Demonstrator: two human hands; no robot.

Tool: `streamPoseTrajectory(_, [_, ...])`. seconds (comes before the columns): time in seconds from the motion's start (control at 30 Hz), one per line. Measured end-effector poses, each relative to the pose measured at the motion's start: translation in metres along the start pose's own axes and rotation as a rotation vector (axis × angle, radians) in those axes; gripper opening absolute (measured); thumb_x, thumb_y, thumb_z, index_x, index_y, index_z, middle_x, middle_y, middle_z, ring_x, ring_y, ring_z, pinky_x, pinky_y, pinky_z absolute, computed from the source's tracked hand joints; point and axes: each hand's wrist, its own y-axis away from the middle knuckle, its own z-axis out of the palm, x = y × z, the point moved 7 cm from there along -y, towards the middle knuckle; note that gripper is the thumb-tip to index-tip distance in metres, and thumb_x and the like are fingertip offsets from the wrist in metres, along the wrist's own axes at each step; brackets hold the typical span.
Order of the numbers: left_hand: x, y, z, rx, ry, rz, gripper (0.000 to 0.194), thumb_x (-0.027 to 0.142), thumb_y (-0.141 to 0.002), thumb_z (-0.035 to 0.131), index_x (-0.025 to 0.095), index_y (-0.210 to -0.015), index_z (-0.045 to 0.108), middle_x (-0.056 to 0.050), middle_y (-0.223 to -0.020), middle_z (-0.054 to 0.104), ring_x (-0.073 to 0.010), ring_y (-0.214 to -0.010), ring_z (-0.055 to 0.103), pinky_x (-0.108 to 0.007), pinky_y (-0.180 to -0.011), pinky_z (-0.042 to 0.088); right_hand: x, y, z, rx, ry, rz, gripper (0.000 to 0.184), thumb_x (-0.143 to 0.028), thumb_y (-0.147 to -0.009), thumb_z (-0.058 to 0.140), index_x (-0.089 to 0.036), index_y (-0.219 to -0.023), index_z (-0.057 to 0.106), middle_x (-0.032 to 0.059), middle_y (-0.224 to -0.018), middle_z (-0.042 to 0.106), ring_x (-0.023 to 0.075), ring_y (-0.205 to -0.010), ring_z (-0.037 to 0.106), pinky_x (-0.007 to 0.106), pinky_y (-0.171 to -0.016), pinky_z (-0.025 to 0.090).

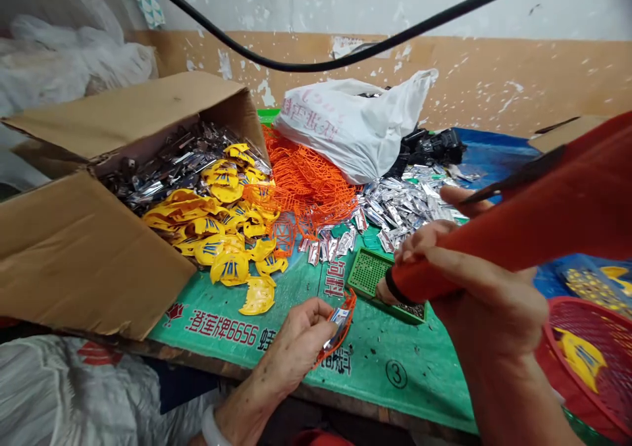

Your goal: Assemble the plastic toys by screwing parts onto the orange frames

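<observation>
My left hand (pixel 291 347) grips a small silver piece (pixel 339 321) still set in a thin orange plastic frame (pixel 349 314), near the table's front edge. My right hand (pixel 474 281) is wrapped around a long red-handled tool (pixel 513 235) with a dark pointed blade (pixel 513 177) at its upper end. The tool's black-banded lower end sits just above a green perforated mat (pixel 378 275). Loose silver pieces (pixel 399 202) lie beyond that mat, and a tangle of orange plastic frames (pixel 311 183) is heaped to their left. Yellow plastic pieces (pixel 230 268) spill towards my left hand.
An open cardboard box (pixel 83 255) of silver and yellow pieces fills the left of the table, which is covered by a green printed sheet (pixel 375 373). A white plastic bag (pixel 350 130) stands at the back. A red basket (pixel 592 360) sits at lower right, and a black cable (pixel 336 58) crosses overhead.
</observation>
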Motion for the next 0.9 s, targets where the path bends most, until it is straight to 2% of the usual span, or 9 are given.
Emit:
streamPoseTrajectory(0.1, [0.0, 0.001, 0.002, -0.011, 0.024, -0.015, 0.015, 0.03, -0.068, 0.056, 0.017, -0.072, 0.052, 0.006, -0.055, 0.047, -0.0071, -0.047, 0.036, -0.022, -0.045, 0.022, -0.001, 0.015, 0.017, -0.111, -0.001, 0.053, 0.045, -0.017, -0.063, 0.071, -0.028, -0.105, 0.059, -0.0028, -0.064, 0.057, 0.0175, -0.059, 0.057, 0.036, -0.057, 0.05])
streamPoseTrajectory(0.23, [0.0, 0.001, 0.004, -0.01, 0.021, -0.008, 0.017, 0.033, -0.068, 0.058, 0.017, -0.071, 0.051, 0.006, -0.054, 0.045, -0.0071, -0.046, 0.034, -0.024, -0.045, 0.02, 0.005, 0.028, 0.033, -0.244, -0.006, 0.081, 0.016, -0.02, -0.069, 0.07, -0.024, -0.08, 0.06, -0.0029, -0.063, 0.056, 0.016, -0.065, 0.057, 0.033, -0.063, 0.049])
streamPoseTrajectory(0.33, [0.003, 0.0, 0.004, -0.013, 0.028, 0.024, 0.016, 0.031, -0.068, 0.057, 0.017, -0.072, 0.052, 0.006, -0.056, 0.047, -0.0079, -0.049, 0.036, -0.024, -0.047, 0.023, 0.009, 0.03, 0.038, -0.302, 0.014, 0.067, 0.012, -0.022, -0.072, 0.069, -0.022, -0.069, 0.058, -0.0021, -0.063, 0.056, 0.0162, -0.067, 0.057, 0.034, -0.067, 0.048])
streamPoseTrajectory(0.4, [0.005, 0.0, 0.004, -0.016, 0.038, 0.034, 0.016, 0.031, -0.067, 0.057, 0.016, -0.073, 0.052, 0.006, -0.056, 0.047, -0.0081, -0.05, 0.036, -0.024, -0.048, 0.024, 0.011, 0.029, 0.038, -0.302, 0.016, 0.061, 0.012, -0.021, -0.072, 0.069, -0.024, -0.077, 0.059, -0.0032, -0.064, 0.057, 0.0163, -0.067, 0.057, 0.034, -0.067, 0.047])
streamPoseTrajectory(0.5, [0.005, 0.0, 0.005, -0.028, 0.077, 0.027, 0.015, 0.03, -0.067, 0.057, 0.017, -0.071, 0.051, 0.006, -0.056, 0.047, -0.0079, -0.05, 0.037, -0.024, -0.049, 0.023, 0.012, 0.028, 0.038, -0.296, 0.028, 0.06, 0.027, -0.021, -0.071, 0.07, -0.028, -0.094, 0.059, -0.0044, -0.065, 0.058, 0.0166, -0.066, 0.056, 0.035, -0.066, 0.047])
streamPoseTrajectory(0.7, [0.004, 0.001, 0.008, -0.037, 0.142, 0.004, 0.015, 0.029, -0.064, 0.057, 0.018, -0.069, 0.049, 0.008, -0.053, 0.044, -0.0068, -0.047, 0.034, -0.024, -0.046, 0.02, 0.014, 0.029, 0.039, -0.307, 0.097, 0.037, 0.022, -0.022, -0.069, 0.069, -0.025, -0.089, 0.061, -0.0026, -0.066, 0.056, 0.0169, -0.064, 0.056, 0.036, -0.066, 0.049])
streamPoseTrajectory(0.9, [0.006, -0.001, 0.006, -0.006, 0.096, 0.006, 0.011, 0.026, -0.061, 0.055, 0.018, -0.066, 0.048, 0.009, -0.05, 0.039, -0.0063, -0.047, 0.031, -0.023, -0.047, 0.021, 0.012, 0.031, 0.04, -0.318, 0.11, 0.011, 0.024, -0.023, -0.069, 0.07, -0.024, -0.092, 0.062, -0.0012, -0.067, 0.057, 0.0176, -0.066, 0.057, 0.037, -0.067, 0.05])
